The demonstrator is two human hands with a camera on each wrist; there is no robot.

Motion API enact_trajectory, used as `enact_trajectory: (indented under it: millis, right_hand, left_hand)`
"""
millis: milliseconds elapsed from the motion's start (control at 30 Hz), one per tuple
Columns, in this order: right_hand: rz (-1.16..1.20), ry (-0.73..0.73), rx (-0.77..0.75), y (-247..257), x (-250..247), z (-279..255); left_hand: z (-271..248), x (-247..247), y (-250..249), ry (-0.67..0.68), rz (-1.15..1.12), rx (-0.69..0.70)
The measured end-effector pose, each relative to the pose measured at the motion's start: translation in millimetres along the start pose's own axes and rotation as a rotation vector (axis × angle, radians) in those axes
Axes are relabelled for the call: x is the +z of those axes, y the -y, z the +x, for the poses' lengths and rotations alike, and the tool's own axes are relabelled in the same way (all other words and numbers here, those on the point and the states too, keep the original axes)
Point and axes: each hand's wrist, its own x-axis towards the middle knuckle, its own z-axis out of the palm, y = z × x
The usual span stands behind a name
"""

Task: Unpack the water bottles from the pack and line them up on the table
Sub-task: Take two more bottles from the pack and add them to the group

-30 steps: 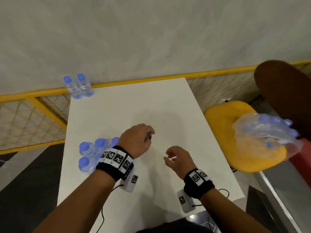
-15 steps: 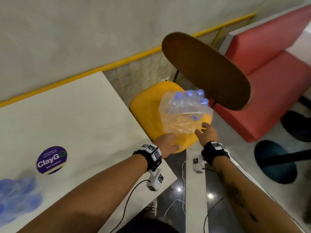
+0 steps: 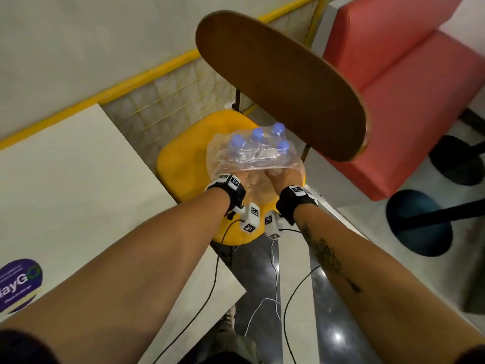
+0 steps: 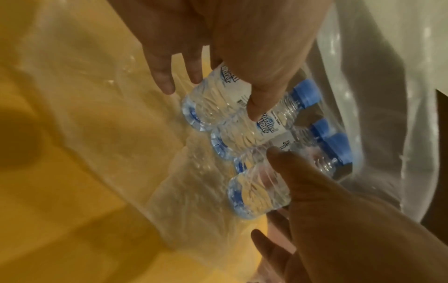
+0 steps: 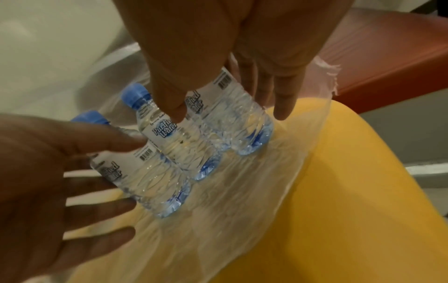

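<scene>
Presently the step in hand is extraction: more bottles are being fetched from the pack, and none of these has reached the table.

The white rectangular table (image 3: 78, 179) occupies the left of the head view. The round yellow plastic chair seat (image 3: 181, 164) sits at frame centre, beside the table's right edge. On this seat rests the torn clear plastic shrink-wrap pack (image 3: 262, 164), its open end facing the person. Inside it, small clear water bottles with blue caps (image 5: 184, 145) lie on their sides in a row, bases toward the opening. Four caps show in the head view; the wrist views show three bodies clearly.

Both forearms reach forward, hands inside the pack mouth.

- The left hand (image 4: 218, 38), at the top of the left wrist view, straddles one end bottle (image 4: 213, 99). The thumb rests on the label; the fingers lie straight along the far side. The grasp has not closed.
- The right hand (image 5: 230, 38), at the top of the right wrist view, straddles the opposite end bottle (image 5: 232, 122) likewise, thumb on the label, fingers extended and unclenched.

The next move probably calls for closing each hand round its bottle, drawing both out base first, then carrying them left to the table. The loose film may drag on the caps.
</scene>
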Motion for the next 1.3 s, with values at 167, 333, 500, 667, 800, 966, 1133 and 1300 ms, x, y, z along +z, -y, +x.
enact_trajectory:
  millis: [167, 333, 500, 667, 800, 966, 1133, 1300]
  right_hand:
    - [-0.354, 0.12, -0.079, 2.2, -0.2, 21.3]
    - [-0.259, 0.092, -0.139, -8.5, -1.6, 5.9]
    - [-0.276, 0.139, -0.246, -30.2, -13.9, -30.5]
    - [-0.35, 0.094, -0.266, -42.8, -28.6, -91.5]
    - [-0.383, 0.087, -0.386, -34.0, -22.0, -155.5]
    - [-0.358, 0.3, -0.456, 1.8, 35.4, -244.9]
    - [-0.32, 0.586, -0.569, 51.8, 126.7, -326.2]
    - [-0.338, 0.794, -0.689, 96.3, 215.5, -387.8]
  left_hand:
    - [20.6, -13.5, 0.5, 0.017, 0.124, -0.071]
    - [22.8, -3.8, 2.4, -0.135, -0.119, 0.009]
    - [-15.2, 10.2, -2.6, -0.229, -0.178, 0.166]
    - [-82.0, 31.7, 8.5, -0.268, -0.128, 0.319]
    - [-147.9, 43.1, 65.9, -0.33, -0.16, 0.356]
    - [-234.1, 42.8, 191.7, -0.406, -0.254, 0.221]
    - [-312.9, 53.0, 324.9, -0.564, -0.325, 0.048]
    - [-358.6, 59.3, 427.2, -0.654, -0.265, -0.092]
